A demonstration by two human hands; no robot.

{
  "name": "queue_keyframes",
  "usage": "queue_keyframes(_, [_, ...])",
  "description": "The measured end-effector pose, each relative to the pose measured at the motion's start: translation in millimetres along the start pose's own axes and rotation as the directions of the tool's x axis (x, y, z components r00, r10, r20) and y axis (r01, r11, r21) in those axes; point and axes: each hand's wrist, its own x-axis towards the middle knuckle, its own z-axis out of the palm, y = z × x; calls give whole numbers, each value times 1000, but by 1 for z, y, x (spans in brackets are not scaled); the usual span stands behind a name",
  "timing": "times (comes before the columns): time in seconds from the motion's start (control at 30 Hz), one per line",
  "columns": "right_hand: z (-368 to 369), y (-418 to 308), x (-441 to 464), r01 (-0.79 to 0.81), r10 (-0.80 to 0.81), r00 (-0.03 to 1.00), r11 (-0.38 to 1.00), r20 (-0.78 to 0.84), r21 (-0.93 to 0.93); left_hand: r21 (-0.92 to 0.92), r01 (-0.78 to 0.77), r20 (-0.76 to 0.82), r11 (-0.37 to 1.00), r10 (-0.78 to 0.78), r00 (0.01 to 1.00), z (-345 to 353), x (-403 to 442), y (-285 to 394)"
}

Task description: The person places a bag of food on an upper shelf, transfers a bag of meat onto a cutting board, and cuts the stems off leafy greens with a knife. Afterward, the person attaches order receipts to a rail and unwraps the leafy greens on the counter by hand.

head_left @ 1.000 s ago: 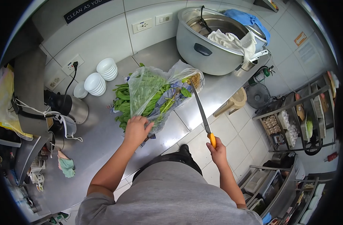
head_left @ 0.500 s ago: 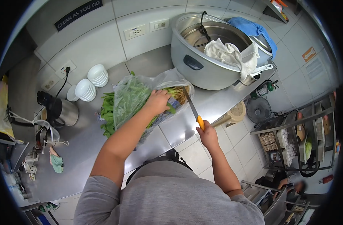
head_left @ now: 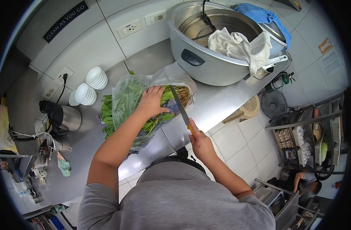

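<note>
A bunch of leafy greens (head_left: 107,111) lies on the steel counter inside a clear plastic bag (head_left: 125,96), its stems and brown root ends (head_left: 186,94) toward the right. My left hand (head_left: 152,102) rests on the bunch with fingers spread, pressing it near the stems. In my right hand (head_left: 202,143) is a knife (head_left: 179,101) with an orange-yellow handle. Its blade lies across the stems, between my left hand and the root ends. A purplish wrapper (head_left: 171,105) shows around the stems beside my left fingertips.
A large grey pot (head_left: 214,74) with a white cloth (head_left: 237,46) over its rim stands at the right back. Stacked white bowls (head_left: 85,94) and a steel jug (head_left: 70,117) are at left. A beige stool (head_left: 246,109) is beyond the counter edge. Another person (head_left: 300,182) is at lower right.
The knife has moved left along the stems, closer to my left hand. My left fingers have spread wider over the bunch. The camera view has shifted slightly.
</note>
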Motion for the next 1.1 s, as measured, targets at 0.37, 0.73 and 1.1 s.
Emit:
queue_keyframes(0.37, [30, -40, -22, -172, 177, 984, 975, 22, -144, 115, 173, 254, 978, -198, 947, 9, 7, -6])
queue_keyframes(0.73, [42, -26, 62, -61, 76, 993, 984, 85, -169, 78, 189, 172, 979, -200, 964, 22, 14, -37])
queue_keyframes(1.1, [67, -18, 103, -11, 23, 997, 988, 78, -151, 102, 216, 283, 971, -237, 929, 27, 14, -38])
